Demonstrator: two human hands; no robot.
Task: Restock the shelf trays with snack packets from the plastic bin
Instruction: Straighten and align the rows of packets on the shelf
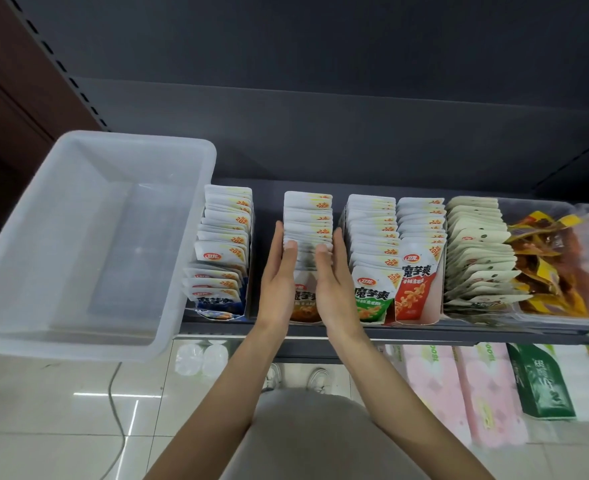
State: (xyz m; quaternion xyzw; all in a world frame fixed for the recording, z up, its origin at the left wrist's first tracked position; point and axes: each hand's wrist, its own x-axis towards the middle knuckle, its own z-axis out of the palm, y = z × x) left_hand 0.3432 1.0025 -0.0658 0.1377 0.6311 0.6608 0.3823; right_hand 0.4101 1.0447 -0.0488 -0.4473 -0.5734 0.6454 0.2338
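Dark shelf [320,188], both hands [305,271] flat-fingered, pressing sides of packet row [307,216], clear bin [88,237] left

Two bare hands press flat against a row of snack packets [307,230] on a dark shelf [424,330], left hand [279,271] at 9 o'clock, right hand [332,271] at 3 o'clock; translucent plastic bin [36,237] sits at 9 o'clock

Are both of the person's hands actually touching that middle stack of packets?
Touching. The head view shows the left hand and right hand pressed flat against opposite sides of the middle stack of packets.
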